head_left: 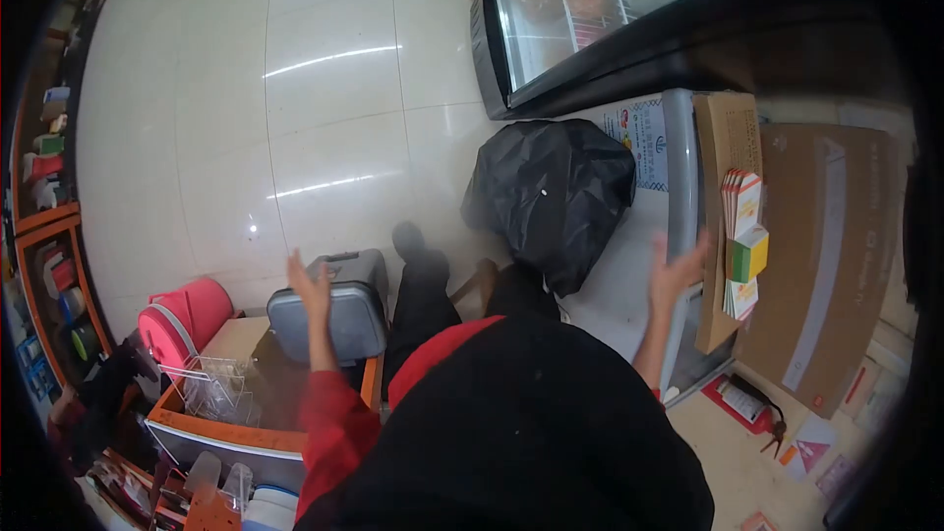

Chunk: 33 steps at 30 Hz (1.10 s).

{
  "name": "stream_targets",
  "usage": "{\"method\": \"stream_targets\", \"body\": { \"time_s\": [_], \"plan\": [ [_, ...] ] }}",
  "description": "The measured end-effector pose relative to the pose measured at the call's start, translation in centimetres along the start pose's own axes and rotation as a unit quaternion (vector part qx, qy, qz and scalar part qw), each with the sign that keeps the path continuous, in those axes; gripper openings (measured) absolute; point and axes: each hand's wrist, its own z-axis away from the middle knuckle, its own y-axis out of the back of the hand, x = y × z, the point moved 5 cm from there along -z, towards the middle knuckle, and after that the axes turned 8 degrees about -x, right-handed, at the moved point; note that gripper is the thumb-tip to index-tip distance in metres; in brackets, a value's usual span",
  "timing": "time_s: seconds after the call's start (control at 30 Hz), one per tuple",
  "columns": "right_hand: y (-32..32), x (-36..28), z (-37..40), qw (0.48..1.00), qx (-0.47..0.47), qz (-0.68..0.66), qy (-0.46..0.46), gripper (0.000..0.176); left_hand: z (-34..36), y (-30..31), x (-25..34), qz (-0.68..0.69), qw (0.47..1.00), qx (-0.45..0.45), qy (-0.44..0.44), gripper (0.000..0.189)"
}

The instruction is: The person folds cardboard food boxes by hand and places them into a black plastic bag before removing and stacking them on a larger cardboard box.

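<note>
My left hand (311, 287) is open with its fingers spread, and it overlaps the left part of a grey lidded plastic bin (344, 320). Nothing is in it. On the other side, my right hand (678, 270) is also open, with thumb and fingers apart and nothing held. It shows in front of the grey-edged panel (680, 138), beside a narrow cardboard box (730, 133). Between the two hands, in front of my feet, a full black plastic bag (551, 192) rests on the floor.
A glass-fronted display fridge (551, 15) stands ahead on the right. Small colourful boxes (747, 246) sit by a large flat cardboard sheet (826, 256). A fire extinguisher (744, 405) is low right. To the left are a pink cylindrical container (187, 323), a wire basket (211, 383) and shelves (49, 226).
</note>
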Motion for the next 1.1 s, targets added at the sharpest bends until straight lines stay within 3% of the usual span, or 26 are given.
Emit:
{"method": "stream_targets", "body": {
  "time_s": [0.07,0.13,0.23,0.33,0.37,0.4,0.43,0.5,0.53,0.57,0.63,0.73,0.83,0.9,0.93,0.97,1.0,1.03,1.07,1.1],
  "plan": [
    [-2.5,-5.4,2.2,0.992,-0.113,-0.029,-0.058,0.09,0.7,4.0,-5.6,0.062,0.995,0.025,0.079,0.061],
    [-6.9,-6.1,4.1,0.975,-0.163,-0.076,-0.127,0.097,3.2,5.6,-11.4,0.106,0.976,0.048,0.182,0.056],
    [-11.7,-7.1,6.2,0.954,-0.235,-0.006,-0.186,0.104,9.9,4.9,-19.2,0.138,0.947,0.06,0.283,0.05],
    [-15.7,-5.8,6.5,0.939,-0.258,0.061,-0.222,0.114,16.7,5.0,-20.0,0.092,0.919,0.046,0.381,0.043],
    [-18.7,-3.7,6.1,0.943,-0.219,0.1,-0.232,0.113,19.2,3.2,-21.3,0.105,0.91,0.04,0.398,0.041],
    [-16.7,-5.7,5.8,0.941,-0.221,0.042,-0.254,0.111,21.6,0.8,-22.9,0.12,0.903,0.035,0.41,0.039],
    [-18.4,-5.7,5.3,0.924,-0.2,0.08,-0.317,0.11,22.9,-0.5,-22.4,0.102,0.893,0.009,0.438,0.035],
    [-20.3,-7.3,3.5,0.918,-0.181,0.088,-0.343,0.113,24.3,-3.5,-21.4,0.163,0.849,-0.089,0.495,0.035],
    [-20.0,-8.0,2.9,0.899,-0.192,0.091,-0.382,0.113,23.8,-4.9,-21.3,0.205,0.849,-0.189,0.448,0.032],
    [-18.7,-9.3,2.0,0.885,-0.219,0.061,-0.407,0.112,22.2,-7.3,-21.3,0.052,0.916,-0.35,0.189,0.031],
    [-17.2,-11.8,1.4,0.864,-0.202,0.029,-0.461,0.108,16.8,-6.9,-19.1,0.308,0.833,-0.31,0.339,0.034],
    [-17.8,-13.8,0.2,0.865,-0.123,0.114,-0.473,0.105,-4.1,-8.8,-18.6,0.325,0.867,-0.323,0.197,0.036],
    [-21.6,-17.8,-0.6,0.875,-0.051,0.164,-0.452,0.101,-15.1,-5.6,-17.6,0.282,0.906,-0.28,0.144,0.036],
    [-21.2,-23.2,-0.1,0.868,-0.15,0.107,-0.46,0.097,-18.9,1.8,-15.1,0.244,0.934,-0.228,0.131,0.038],
    [-21.6,-27.3,-2.0,0.873,-0.201,0.072,-0.438,0.095,-21.8,7.9,-6.7,0.308,0.917,-0.199,0.16,0.035],
    [-22.9,-31.1,-2.5,0.91,-0.219,0.048,-0.349,0.09,-24.3,9.7,-6.1,0.328,0.926,-0.156,0.105,0.035],
    [-24.8,-34.8,-3.3,0.906,-0.304,0.003,-0.296,0.087,-26.1,12.7,-3.4,0.336,0.928,-0.136,0.089,0.035],
    [-26.0,-39.0,-4.2,0.933,-0.29,-0.068,-0.201,0.087,-27.7,14.1,-2.3,0.342,0.926,-0.131,0.095,0.034],
    [-28.3,-43.0,-5.4,0.911,-0.38,-0.065,-0.147,0.088,-28.8,15.3,-1.6,0.378,0.92,-0.077,0.072,0.034],
    [-32.1,-46.4,-6.8,0.915,-0.389,-0.103,0.005,0.088,-29.8,16.1,-1.5,0.389,0.908,-0.069,0.136,0.035]
  ]
}}
